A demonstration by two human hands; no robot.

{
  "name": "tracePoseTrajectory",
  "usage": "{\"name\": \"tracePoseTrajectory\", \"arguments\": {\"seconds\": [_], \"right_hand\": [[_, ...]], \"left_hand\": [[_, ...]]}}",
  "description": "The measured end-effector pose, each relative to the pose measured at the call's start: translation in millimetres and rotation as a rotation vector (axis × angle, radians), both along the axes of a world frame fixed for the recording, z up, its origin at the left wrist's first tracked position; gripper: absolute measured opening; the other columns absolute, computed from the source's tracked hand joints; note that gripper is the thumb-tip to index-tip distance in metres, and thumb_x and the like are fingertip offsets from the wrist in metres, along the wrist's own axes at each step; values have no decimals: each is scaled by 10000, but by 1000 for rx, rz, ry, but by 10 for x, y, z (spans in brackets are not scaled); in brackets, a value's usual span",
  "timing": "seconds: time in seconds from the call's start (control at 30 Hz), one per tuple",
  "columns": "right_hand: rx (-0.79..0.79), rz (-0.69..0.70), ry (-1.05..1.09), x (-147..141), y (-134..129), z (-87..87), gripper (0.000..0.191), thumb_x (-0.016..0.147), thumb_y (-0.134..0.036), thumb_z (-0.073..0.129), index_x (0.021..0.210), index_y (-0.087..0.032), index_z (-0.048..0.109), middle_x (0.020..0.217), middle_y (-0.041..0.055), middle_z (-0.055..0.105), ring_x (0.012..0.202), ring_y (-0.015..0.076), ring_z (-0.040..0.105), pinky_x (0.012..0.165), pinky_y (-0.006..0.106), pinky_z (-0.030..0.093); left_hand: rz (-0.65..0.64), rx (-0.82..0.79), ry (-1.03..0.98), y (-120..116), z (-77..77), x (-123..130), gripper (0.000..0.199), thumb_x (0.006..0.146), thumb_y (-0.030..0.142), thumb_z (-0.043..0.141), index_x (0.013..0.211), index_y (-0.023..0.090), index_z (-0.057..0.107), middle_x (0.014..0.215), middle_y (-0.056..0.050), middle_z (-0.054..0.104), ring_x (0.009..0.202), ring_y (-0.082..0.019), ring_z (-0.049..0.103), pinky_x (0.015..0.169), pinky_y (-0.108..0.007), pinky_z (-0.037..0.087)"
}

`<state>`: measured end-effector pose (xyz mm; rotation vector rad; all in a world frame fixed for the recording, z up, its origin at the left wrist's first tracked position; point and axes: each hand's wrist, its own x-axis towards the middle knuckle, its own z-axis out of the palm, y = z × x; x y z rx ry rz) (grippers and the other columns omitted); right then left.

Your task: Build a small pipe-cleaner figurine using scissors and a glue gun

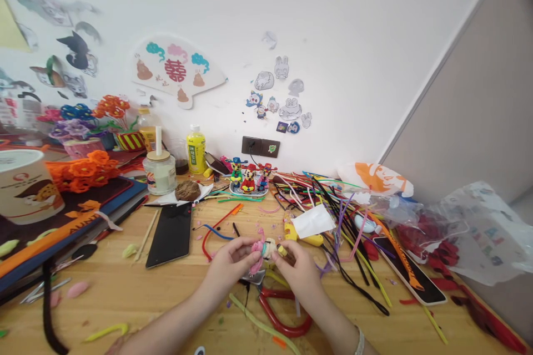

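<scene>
My left hand (237, 258) is closed on the pink side of a small pink, white and teal figure (263, 248) above the middle of the wooden table. On its right side, my right hand (293, 260) pinches a small yellow piece (282, 250) against or close to the cream-coloured part. Fingers hide some of the figure. Just below the hands lie red-handled scissors (287, 330), partly covered by my right hand and wrist. Behind the right hand are a yellow glue gun (312, 239) and a white paper piece (314, 221).
A dark phone (170, 234) lies left, another phone (433, 288) right. Pipe cleaners (333, 205) spread across the right side. Small figurines (249, 178), a yellow bottle (195, 150) and a glass jar (160, 173) stand at the back; a paper cup (31, 188) stands far left.
</scene>
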<state>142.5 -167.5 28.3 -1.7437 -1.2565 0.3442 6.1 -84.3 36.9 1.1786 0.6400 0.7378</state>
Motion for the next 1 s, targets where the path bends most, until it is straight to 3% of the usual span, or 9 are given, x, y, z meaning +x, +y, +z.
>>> {"name": "tracePoseTrajectory", "arguments": {"seconds": [0.23, 0.47, 1.0], "right_hand": [[-31, 1, -213, -11, -71, 86, 270, 759, -405, 485, 736, -165, 606, 608, 6, 595, 534, 130, 499, 496, 209, 315], [-37, -6, -370, 23, -89, 119, 202, 738, -273, 456, 602, -170, 563, 543, -5, 547, 501, 117, 463, 480, 213, 258], [-87, -34, -494, 19, -97, 99, 162, 730, -248, 456, 635, -169, 560, 597, 16, 582, 566, 140, 508, 523, 233, 258]], "left_hand": [[-30, 121, 60, 26, 32, -17, 295, 547, 349, 718, 740, 143, 632, 643, -18, 671, 597, -157, 593, 578, -260, 452], [-15, 325, 158, 0, -35, -30, 210, 605, 325, 683, 706, 157, 607, 642, -20, 643, 616, -166, 588, 588, -259, 457], [-50, 308, 156, 2, -49, -20, 191, 613, 314, 675, 707, 158, 617, 645, -26, 652, 607, -163, 586, 579, -257, 451]]}}
